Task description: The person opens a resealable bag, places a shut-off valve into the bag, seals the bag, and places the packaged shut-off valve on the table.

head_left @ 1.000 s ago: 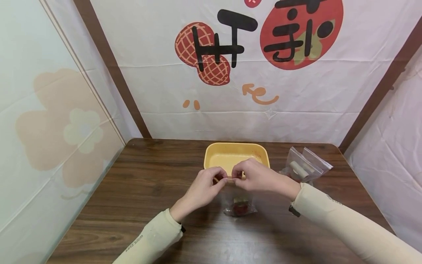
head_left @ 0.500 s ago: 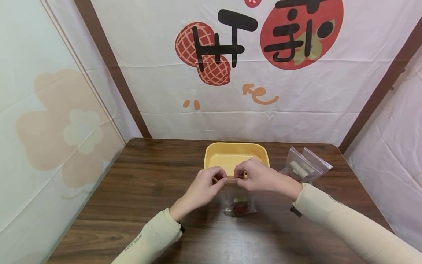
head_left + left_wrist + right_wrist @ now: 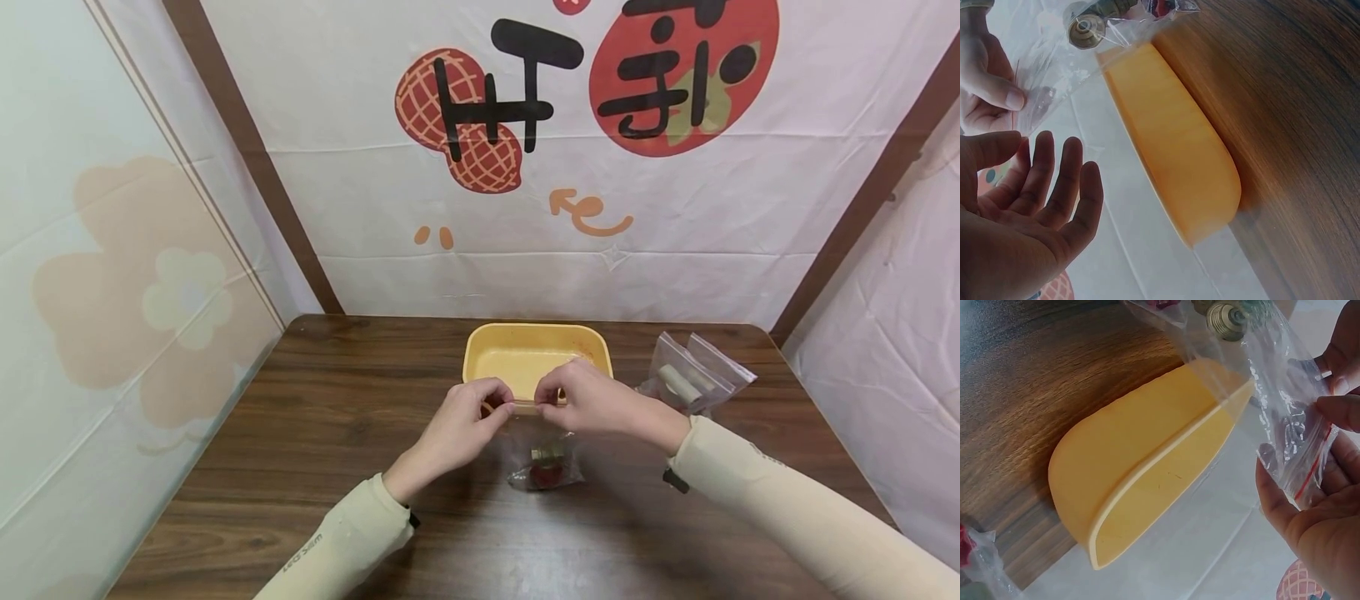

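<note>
Both hands pinch the top edge of a clear zip bag [image 3: 522,446], its seal strip showing as a red line. The left hand [image 3: 459,423] grips the edge's left part between thumb and forefinger; its other fingers spread loosely in the left wrist view. A short gap away, the right hand [image 3: 592,404] holds the edge with thumb and fingertips. Low in the bag lie a metal threaded fitting [image 3: 1227,320] with a round open end and a dark red piece [image 3: 546,477]. The bag hangs upright, its bottom close over the table.
A yellow tub [image 3: 480,343] with reddish specks inside stands just beyond the hands, partly covered by them. Farther right on the brown wood table [image 3: 337,433] are two clear zip bags [image 3: 686,375] holding pale cylindrical pieces. Printed cloth walls [image 3: 375,283] rise around the table.
The right hand has slid slightly to the right along the bag's top edge, widening the gap between the hands. The left hand stays nearly still, still pinching the bag.
</note>
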A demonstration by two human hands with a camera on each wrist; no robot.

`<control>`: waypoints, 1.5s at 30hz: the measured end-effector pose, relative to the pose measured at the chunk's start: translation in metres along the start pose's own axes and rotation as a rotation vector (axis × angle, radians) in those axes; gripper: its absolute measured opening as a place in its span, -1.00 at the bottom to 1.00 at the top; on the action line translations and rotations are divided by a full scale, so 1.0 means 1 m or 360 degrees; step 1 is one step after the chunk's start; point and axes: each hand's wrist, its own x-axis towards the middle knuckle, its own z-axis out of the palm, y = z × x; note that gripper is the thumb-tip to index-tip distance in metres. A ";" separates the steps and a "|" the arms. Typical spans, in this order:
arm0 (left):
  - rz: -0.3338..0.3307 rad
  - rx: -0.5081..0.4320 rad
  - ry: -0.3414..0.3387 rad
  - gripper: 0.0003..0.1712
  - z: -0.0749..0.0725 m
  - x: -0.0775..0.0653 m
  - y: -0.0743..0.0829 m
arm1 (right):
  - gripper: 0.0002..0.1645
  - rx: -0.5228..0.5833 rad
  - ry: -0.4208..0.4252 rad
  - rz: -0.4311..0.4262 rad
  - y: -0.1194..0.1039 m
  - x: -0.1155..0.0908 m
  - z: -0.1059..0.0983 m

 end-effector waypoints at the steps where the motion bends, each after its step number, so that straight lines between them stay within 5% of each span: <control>1: 0.0002 -0.0003 -0.0002 -0.91 0.000 0.000 0.000 | -0.87 0.0011 0.0002 0.0001 0.000 0.000 0.000; 16: -0.0010 -0.0024 -0.0002 -0.88 0.000 0.000 0.000 | -0.85 0.0057 0.0044 0.0020 0.005 -0.006 0.000; 23: -0.0026 -0.0032 -0.0001 -0.89 0.000 -0.001 0.000 | -0.85 0.0101 0.0017 0.0134 0.007 -0.009 -0.002; 45: -0.0034 -0.0047 0.0002 -0.89 0.001 -0.001 -0.002 | -0.81 0.0082 0.0002 0.0101 0.008 -0.015 -0.005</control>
